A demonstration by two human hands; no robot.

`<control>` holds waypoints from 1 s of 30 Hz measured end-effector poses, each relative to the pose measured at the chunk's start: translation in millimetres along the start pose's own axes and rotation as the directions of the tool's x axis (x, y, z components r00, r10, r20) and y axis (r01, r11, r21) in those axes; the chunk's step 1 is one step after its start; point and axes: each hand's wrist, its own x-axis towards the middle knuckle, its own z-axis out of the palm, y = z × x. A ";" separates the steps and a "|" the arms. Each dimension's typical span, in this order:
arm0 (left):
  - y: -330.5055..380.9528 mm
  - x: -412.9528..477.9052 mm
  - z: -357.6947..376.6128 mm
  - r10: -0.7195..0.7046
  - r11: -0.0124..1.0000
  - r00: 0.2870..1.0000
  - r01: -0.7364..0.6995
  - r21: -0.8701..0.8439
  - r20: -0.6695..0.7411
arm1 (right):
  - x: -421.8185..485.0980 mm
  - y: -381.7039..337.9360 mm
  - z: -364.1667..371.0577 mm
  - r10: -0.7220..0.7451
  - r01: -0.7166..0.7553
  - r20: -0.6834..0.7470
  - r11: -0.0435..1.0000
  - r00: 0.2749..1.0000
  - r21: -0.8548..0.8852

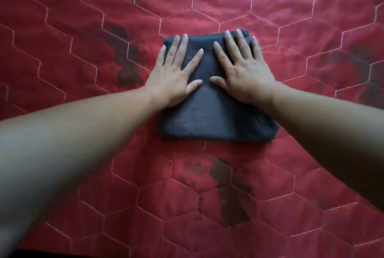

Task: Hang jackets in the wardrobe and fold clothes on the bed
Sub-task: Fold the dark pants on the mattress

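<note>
Surface: a red quilted bedspread (72, 50) fills the view. Pale stitch lines (46, 11) divide it into long hexagonal panels. The cloth looks soft and slightly puckered along the seams, and irregular dark blotches (124, 66) mark several panels.

Left hand (176, 74): the bare forearm enters from the lower left. The palm lies flat on the far left part of the folded garment (209, 116), fingers straight and spread, thumb pointing inward. It presses down on the cloth and grips nothing. The little finger lies along the garment's left edge.

Folded garment: dark grey, matte woven fabric with faint creases. It is folded into a compact, roughly rectangular stack with rounded, slightly thick edges, and lies flat on the bedspread near the centre of the view.

Right hand (245, 72): the forearm enters from the lower right. The palm lies flat on the far right part of the garment, fingers straight and fanned, fingertips reaching its far edge. It presses down and grips nothing. The two thumbs point toward each other, near but apart.
</note>
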 end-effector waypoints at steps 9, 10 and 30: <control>-10.7 24.4 -29.6 -0.077 0.977 0.996 0.085 -0.196 0.049 | 14.1 9.0 -16.7 0.067 -0.083 0.086 0.974 0.994 0.210; -11.2 28.6 -36.4 -0.086 0.971 0.993 0.102 -0.216 0.080 | 14.4 8.9 -22.6 0.078 -0.091 0.069 0.973 0.995 0.213; 34.0 -72.1 -55.3 0.097 0.918 0.779 0.170 -0.357 0.620 | -81.7 -33.0 -50.7 -0.021 -0.194 0.650 0.947 0.760 0.257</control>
